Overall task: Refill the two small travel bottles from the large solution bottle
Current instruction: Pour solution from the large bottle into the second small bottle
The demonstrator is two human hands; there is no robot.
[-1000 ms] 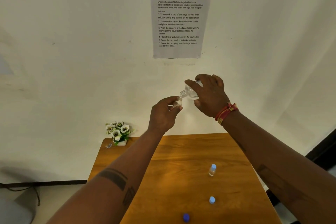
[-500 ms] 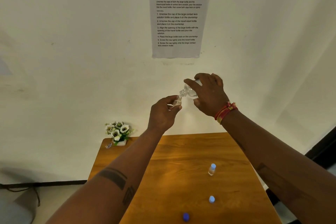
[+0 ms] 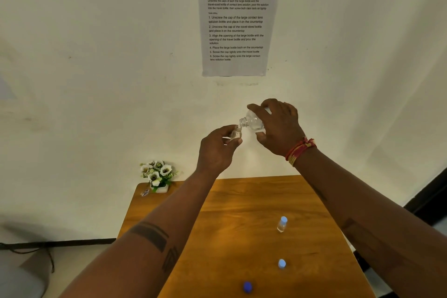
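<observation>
My left hand [image 3: 217,147] holds a small clear travel bottle [image 3: 236,133] upright and uncapped, raised above the far end of the wooden table [image 3: 242,225]. My right hand [image 3: 278,126] grips the large clear solution bottle [image 3: 252,122], tilted left with its open neck touching the small bottle's mouth. A second small travel bottle [image 3: 282,224] with a light blue cap stands on the table at the right. A loose light blue cap [image 3: 281,263] and a dark blue cap [image 3: 247,287] lie nearer me.
A small pot of white flowers [image 3: 158,175] sits at the table's far left corner against the wall. A printed instruction sheet [image 3: 238,17] hangs on the wall above. A dark cable [image 3: 29,248] runs along the floor at left.
Both hands stay raised in nearly the same place. The large bottle stays tipped against the small one. Nothing on the table has moved.
</observation>
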